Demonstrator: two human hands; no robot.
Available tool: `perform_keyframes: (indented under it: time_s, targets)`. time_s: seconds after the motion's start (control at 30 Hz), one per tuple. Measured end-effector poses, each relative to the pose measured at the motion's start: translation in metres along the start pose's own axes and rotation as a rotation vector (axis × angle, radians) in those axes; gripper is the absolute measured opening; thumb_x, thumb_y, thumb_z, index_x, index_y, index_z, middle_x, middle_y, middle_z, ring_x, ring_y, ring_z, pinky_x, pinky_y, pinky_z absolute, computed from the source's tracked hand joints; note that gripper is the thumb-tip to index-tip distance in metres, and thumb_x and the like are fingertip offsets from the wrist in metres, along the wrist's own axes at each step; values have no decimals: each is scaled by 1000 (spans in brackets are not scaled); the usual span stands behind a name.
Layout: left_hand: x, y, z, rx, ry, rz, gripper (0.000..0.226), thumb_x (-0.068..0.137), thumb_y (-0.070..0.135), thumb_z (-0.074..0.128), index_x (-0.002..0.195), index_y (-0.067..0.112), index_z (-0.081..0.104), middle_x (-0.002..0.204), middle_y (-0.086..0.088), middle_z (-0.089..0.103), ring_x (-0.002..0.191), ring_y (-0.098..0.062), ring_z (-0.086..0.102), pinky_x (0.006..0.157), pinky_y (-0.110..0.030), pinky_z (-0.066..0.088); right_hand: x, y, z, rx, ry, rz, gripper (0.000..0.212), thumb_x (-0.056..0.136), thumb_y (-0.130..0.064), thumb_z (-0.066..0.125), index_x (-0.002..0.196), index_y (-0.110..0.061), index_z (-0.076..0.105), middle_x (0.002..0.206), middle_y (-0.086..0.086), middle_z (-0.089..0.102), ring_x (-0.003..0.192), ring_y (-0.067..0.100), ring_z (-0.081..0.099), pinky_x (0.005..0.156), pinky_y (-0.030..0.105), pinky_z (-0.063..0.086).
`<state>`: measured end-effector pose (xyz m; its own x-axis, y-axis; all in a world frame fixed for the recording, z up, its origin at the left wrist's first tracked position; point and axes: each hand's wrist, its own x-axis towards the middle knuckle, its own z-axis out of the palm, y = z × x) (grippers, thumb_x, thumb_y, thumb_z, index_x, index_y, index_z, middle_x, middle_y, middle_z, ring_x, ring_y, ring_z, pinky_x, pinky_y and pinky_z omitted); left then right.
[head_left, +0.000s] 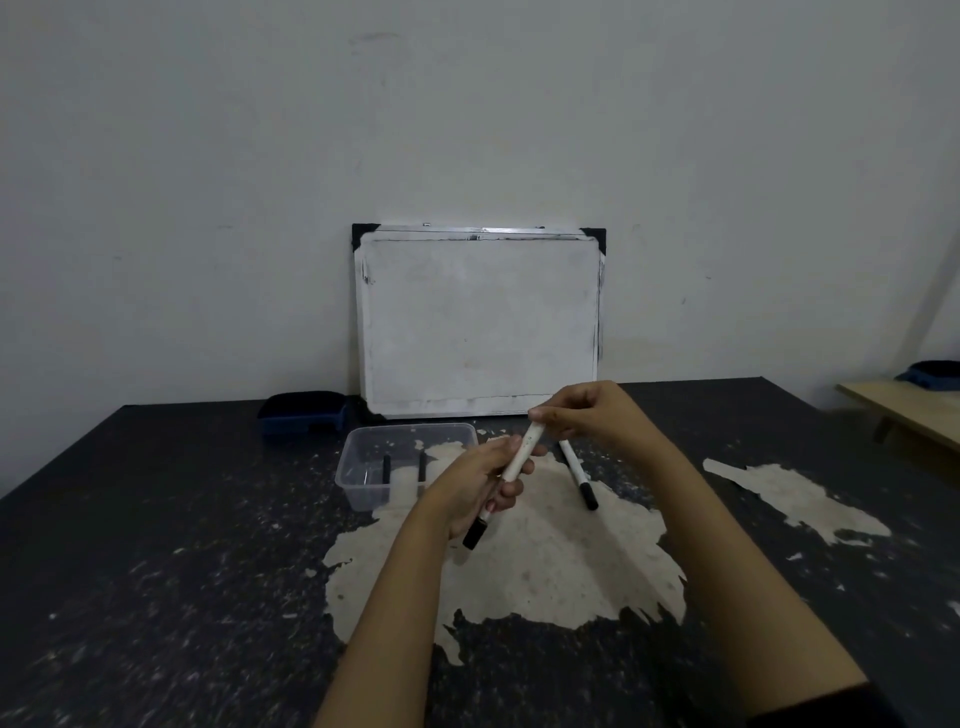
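A white marker (521, 455) with a black cap at its lower end is held tilted above the table. My left hand (480, 486) grips its lower half. My right hand (587, 410) pinches its upper end; whether that end bears a cap is hidden by the fingers. A second white marker (577, 474) with a black cap lies on the table just right of the hands. A clear plastic tub (363, 467) to the left holds two black caps or markers. A small whiteboard (480, 322) leans against the wall behind.
The dark table (182, 545) has large worn pale patches. A dark blue tray-like eraser (304, 413) sits left of the whiteboard. At the far right stands a wooden bench (909, 410) with another blue object (935, 374) on it.
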<state>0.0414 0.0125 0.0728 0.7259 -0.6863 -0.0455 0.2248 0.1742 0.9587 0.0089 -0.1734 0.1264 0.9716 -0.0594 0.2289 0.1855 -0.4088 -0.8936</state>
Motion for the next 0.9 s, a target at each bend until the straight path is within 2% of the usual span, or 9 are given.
perform_keyframes:
  time_s: [0.17, 0.33, 0.4, 0.47, 0.53, 0.6, 0.73, 0.83, 0.9]
  targets:
    - [0, 2, 0, -118, -79, -26, 37, 101, 32, 38, 115, 4, 58, 77, 1, 48, 47, -5, 35, 42, -18, 27, -4, -2, -7, 81, -107, -2, 26, 89, -27, 72, 111, -14, 78, 104, 24, 73, 89, 23, 68, 91, 39, 57]
    - [-3, 5, 2, -64, -136, -45, 43, 100, 40, 41, 117, 5, 59, 71, 5, 45, 46, -4, 28, 41, -18, 23, -6, 2, -6, 31, -109, -10, 23, 91, -28, 70, 109, -15, 78, 103, 8, 78, 97, 21, 71, 90, 31, 57]
    - [-3, 4, 3, 12, -102, -20, 36, 100, 37, 43, 111, 6, 58, 69, 6, 44, 44, -3, 27, 40, -17, 20, -4, 4, -5, -7, -102, -16, 22, 90, -29, 71, 104, -14, 78, 101, 15, 76, 92, 24, 70, 89, 33, 57]
    - [-1, 4, 5, 93, -41, -1, 31, 101, 34, 42, 106, 8, 58, 68, 7, 44, 42, -3, 26, 39, -17, 19, -2, 7, -2, -50, -80, -14, 21, 89, -30, 72, 99, -12, 77, 100, 27, 71, 86, 28, 67, 91, 43, 56]
    - [2, 3, 6, 173, 15, 31, 30, 102, 34, 41, 102, 10, 59, 68, 7, 43, 41, -3, 26, 38, -17, 18, -1, 9, 2, -67, -29, 5, 23, 89, -30, 73, 94, -8, 75, 98, 33, 68, 80, 27, 64, 86, 47, 57]
    - [3, 3, 8, 255, 61, 65, 29, 101, 34, 42, 97, 13, 61, 68, 7, 43, 41, -2, 27, 38, -16, 20, 1, 9, 6, -73, 5, 29, 28, 89, -31, 72, 92, -2, 72, 92, 32, 68, 76, 26, 61, 76, 42, 56]
    - [7, 0, 12, 501, 196, 123, 31, 100, 40, 42, 87, 20, 62, 67, 8, 43, 48, -5, 34, 46, -18, 27, 1, 10, 14, -74, 49, 106, 39, 91, -33, 70, 92, 6, 68, 76, 13, 64, 72, 24, 54, 62, 29, 47]
    - [10, -4, 14, 659, 284, 178, 32, 100, 41, 41, 85, 22, 62, 69, 8, 46, 58, -7, 40, 55, -23, 33, 1, 12, 16, -52, 60, 126, 42, 91, -35, 69, 92, 7, 67, 77, 13, 66, 74, 25, 56, 67, 32, 49]
    - [9, -1, 18, 557, 254, 153, 31, 101, 38, 41, 87, 19, 60, 68, 8, 45, 52, -4, 37, 49, -18, 30, -1, 11, 13, -9, 27, 75, 42, 91, -35, 70, 94, 6, 66, 81, 19, 68, 76, 25, 60, 69, 33, 51]
